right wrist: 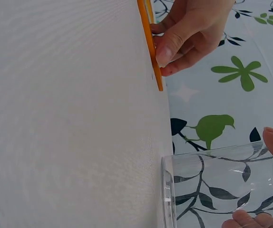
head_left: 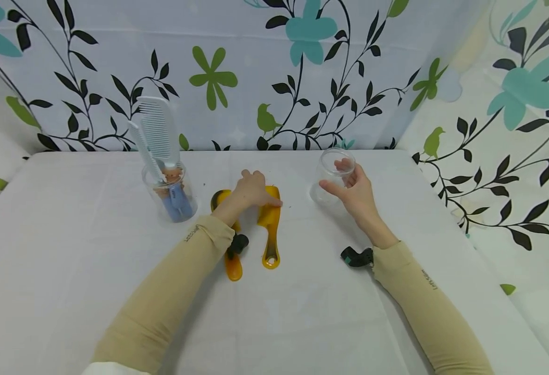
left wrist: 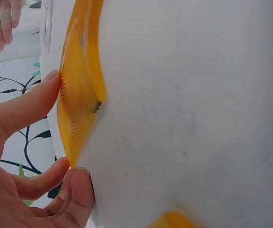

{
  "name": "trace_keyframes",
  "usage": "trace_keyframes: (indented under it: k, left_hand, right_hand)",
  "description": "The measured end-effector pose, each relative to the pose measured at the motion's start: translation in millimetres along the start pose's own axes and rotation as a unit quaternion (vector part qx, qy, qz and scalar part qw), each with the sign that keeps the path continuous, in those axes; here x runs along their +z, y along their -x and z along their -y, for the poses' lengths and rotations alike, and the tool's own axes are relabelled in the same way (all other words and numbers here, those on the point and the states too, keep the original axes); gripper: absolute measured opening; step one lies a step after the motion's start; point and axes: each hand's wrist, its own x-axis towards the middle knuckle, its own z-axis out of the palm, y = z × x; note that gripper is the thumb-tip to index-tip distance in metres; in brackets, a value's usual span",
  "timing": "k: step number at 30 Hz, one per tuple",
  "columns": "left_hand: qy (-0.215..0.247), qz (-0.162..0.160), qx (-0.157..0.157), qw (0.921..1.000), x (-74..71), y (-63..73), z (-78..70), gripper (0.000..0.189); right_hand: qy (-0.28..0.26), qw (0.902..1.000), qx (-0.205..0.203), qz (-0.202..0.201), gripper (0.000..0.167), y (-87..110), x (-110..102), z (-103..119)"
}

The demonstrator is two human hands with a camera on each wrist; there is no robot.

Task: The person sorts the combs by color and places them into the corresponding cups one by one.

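My left hand (head_left: pixel 251 190) is at the toothed end of an amber-yellow comb (head_left: pixel 271 229), which lies on the white table with its handle toward me. In the left wrist view, the thumb presses the comb's edge (left wrist: pixel 74 95) and the fingertips meet its end corner, pinching it. Under my left forearm lies a second amber-yellow piece (head_left: pixel 234 266), partly covered, so its kind cannot be told. On the right, my right hand (head_left: pixel 359 198) holds an upright clear jar (head_left: pixel 320 172), thumb and fingers on opposite sides; nothing shows inside it.
Another clear jar (head_left: pixel 187 192) stands at the back left. A pale blue wide comb (head_left: pixel 156 127), a thinner pale blue comb (head_left: pixel 143 148) and blue and brown items stick up or sit in it. A patterned curtain (head_left: pixel 237 31) hangs behind the table (head_left: pixel 68 260).
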Motion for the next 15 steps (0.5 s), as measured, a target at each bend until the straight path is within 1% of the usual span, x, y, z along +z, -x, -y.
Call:
trace_keyframes:
  k: [4, 8, 15]
  left_hand:
    - [-0.014, 0.001, -0.003, 0.9999, -0.7, -1.9, -0.4, 0.083]
    - [-0.018, 0.003, -0.007, 0.9998, -1.4, -3.8, -0.6, 0.083]
    - [0.001, 0.0, -0.018, 0.9998, 0.6, -6.9, 1.4, 0.079]
  right_hand:
    - [0.0, 1.0, -0.002, -0.001, 0.079, 0.3, -0.3, 0.5]
    - [0.0, 1.0, -0.004, -0.002, 0.078, -0.2, -0.4, 0.9]
    - [0.005, 1.0, -0.004, 0.0, 0.078, -0.6, 1.2, -0.3]
